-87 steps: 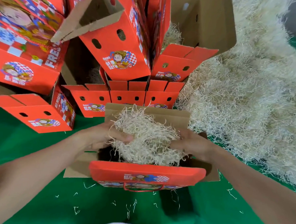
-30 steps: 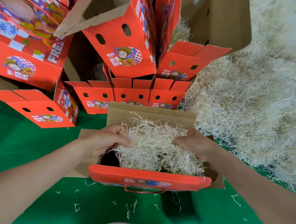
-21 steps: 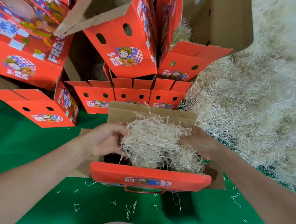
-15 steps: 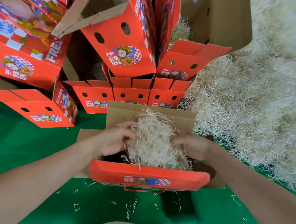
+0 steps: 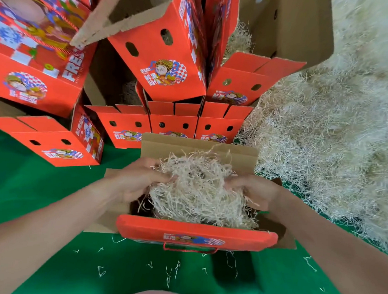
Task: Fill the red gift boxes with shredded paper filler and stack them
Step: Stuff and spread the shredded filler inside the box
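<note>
The shredded paper filler point(image 5: 199, 190) is a pale, springy tangle. It looks very light and soft, sure to squash under pressure and puff back, and likely to shed strands, so it is best gathered in a wide two-sided scoop rather than pinched at one point. That is how it is held: the left hand point(image 5: 139, 182) grasps the clump's left side with fingers curled into it, and the right hand point(image 5: 253, 190) does the same on the right. The clump sits in the mouth of the open gift box point(image 5: 195, 234) nearest the person, partly inside and partly mounded above the rim, with a dark gap showing at its left. The box is thin card, stiff enough to stand but easy to dent, and probably best lifted by its side walls or the red cord handle point(image 5: 190, 250). Its brown flaps point(image 5: 199, 147) stand open. To the right lies a big loose heap point(image 5: 323, 142) of the same filler. On the far side the stacked boxes point(image 5: 166, 62) have open ends, a few showing filler inside. Stray strands point(image 5: 170, 273) dot the green cloth point(image 5: 29, 183).
</note>
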